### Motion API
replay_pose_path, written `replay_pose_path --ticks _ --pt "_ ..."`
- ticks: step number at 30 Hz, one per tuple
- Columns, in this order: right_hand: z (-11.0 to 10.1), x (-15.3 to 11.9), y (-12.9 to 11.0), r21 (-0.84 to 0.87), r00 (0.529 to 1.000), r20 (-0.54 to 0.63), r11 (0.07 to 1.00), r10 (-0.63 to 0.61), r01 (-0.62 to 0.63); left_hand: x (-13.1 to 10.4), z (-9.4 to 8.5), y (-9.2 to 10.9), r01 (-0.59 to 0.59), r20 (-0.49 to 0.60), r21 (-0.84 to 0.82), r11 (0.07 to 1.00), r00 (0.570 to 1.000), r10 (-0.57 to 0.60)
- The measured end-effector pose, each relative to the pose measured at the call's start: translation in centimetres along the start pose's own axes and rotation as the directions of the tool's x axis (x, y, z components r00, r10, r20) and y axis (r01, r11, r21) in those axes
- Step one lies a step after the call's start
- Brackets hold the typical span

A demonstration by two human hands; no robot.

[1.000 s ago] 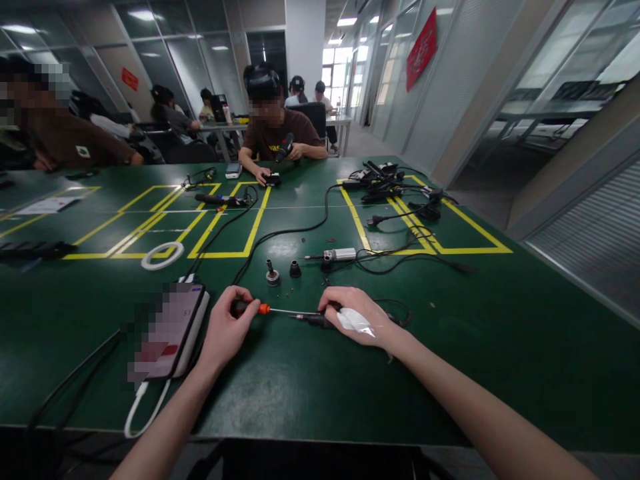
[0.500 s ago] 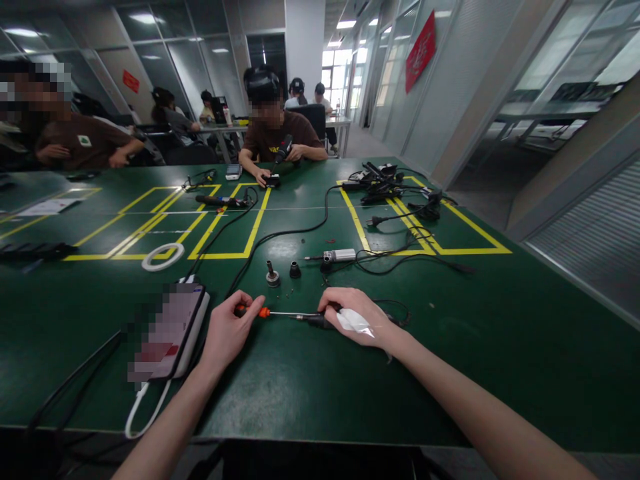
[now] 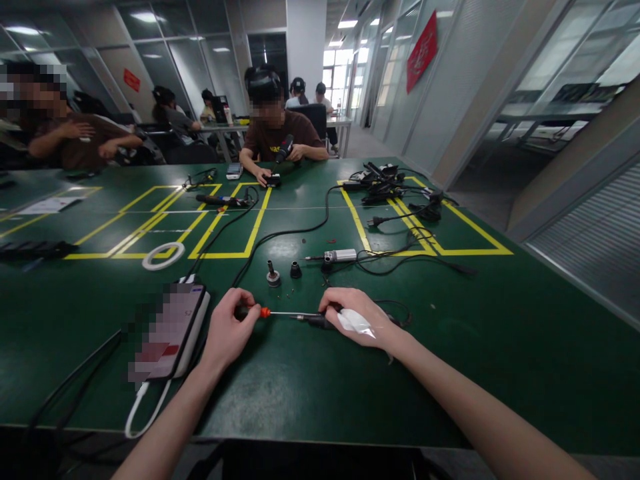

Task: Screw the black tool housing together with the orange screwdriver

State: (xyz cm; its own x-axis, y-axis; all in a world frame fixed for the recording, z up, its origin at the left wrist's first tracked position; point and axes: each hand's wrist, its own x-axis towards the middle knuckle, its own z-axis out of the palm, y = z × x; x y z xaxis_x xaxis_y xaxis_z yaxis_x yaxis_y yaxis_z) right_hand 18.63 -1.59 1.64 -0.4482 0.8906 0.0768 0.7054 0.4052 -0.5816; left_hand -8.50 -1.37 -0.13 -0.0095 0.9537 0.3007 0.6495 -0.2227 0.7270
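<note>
My left hand (image 3: pixel 235 325) is closed around the handle of a screwdriver (image 3: pixel 265 312), black with an orange collar. Its long thin shaft points right and reaches a slim black tool handle (image 3: pixel 316 321) with a small metal tip, perhaps a soldering iron. My right hand (image 3: pixel 354 316) grips that handle, and its fingers cover the spot where the shaft ends. White tape sits on the back of this hand. Just beyond stand a metal fitting with a stem (image 3: pixel 273 275) and a black cone-shaped cap (image 3: pixel 295 270). Several tiny screws (image 3: pixel 287 293) lie near them.
A phone (image 3: pixel 173 330) on a white block lies left of my left arm. Behind the parts are a silver cylindrical tool piece (image 3: pixel 343 255), a white tape ring (image 3: pixel 163 256), and a tangle of black cables (image 3: pixel 380 180). A co-worker (image 3: pixel 285 137) sits opposite, holding a power screwdriver.
My left thumb and fingers have rolled slightly on the screwdriver handle. My right hand has stayed in place. The person at the far left has raised a hand to the chest.
</note>
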Motion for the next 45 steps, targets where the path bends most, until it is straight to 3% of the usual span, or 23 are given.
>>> replay_pose_path --ticks 7,10,16,23,28,35,42,45 --pt "-0.1 0.0 -0.2 -0.011 1.0 0.007 1.0 0.002 -0.002 0.3 -0.1 -0.1 0.161 0.05 -0.176 0.971 0.987 -0.154" --pt "-0.1 0.0 -0.2 -0.01 1.0 0.007 1.0 0.007 -0.007 0.4 0.1 -0.2 0.157 0.034 -0.178 0.971 0.988 -0.153" --pt "0.1 0.0 0.0 0.003 1.0 -0.011 1.0 -0.015 0.015 0.1 0.3 -0.2 0.097 0.003 -0.07 0.993 0.995 -0.097" --pt "0.0 0.0 -0.1 0.006 1.0 -0.008 1.0 -0.007 0.007 -0.1 0.4 -0.7 -0.045 -0.009 0.149 0.988 0.999 0.047" --pt "0.0 0.0 0.0 -0.001 1.0 0.0 1.0 0.0 0.0 -0.4 0.2 -1.1 -0.065 0.024 0.257 0.964 0.998 0.061" --pt "0.3 0.1 0.2 -0.003 1.0 -0.003 1.0 0.006 -0.006 -0.3 -0.4 -0.7 -0.173 0.188 0.473 0.864 0.978 0.093" --pt "0.3 0.1 0.2 0.003 1.0 -0.009 1.0 -0.003 0.003 1.5 -0.9 1.2 -0.292 0.499 0.409 0.865 0.865 0.056" --pt "0.2 0.1 0.1 -0.002 1.0 -0.001 1.0 0.003 -0.003 2.2 -0.7 1.9 -0.327 0.565 0.38 0.865 0.822 0.063"
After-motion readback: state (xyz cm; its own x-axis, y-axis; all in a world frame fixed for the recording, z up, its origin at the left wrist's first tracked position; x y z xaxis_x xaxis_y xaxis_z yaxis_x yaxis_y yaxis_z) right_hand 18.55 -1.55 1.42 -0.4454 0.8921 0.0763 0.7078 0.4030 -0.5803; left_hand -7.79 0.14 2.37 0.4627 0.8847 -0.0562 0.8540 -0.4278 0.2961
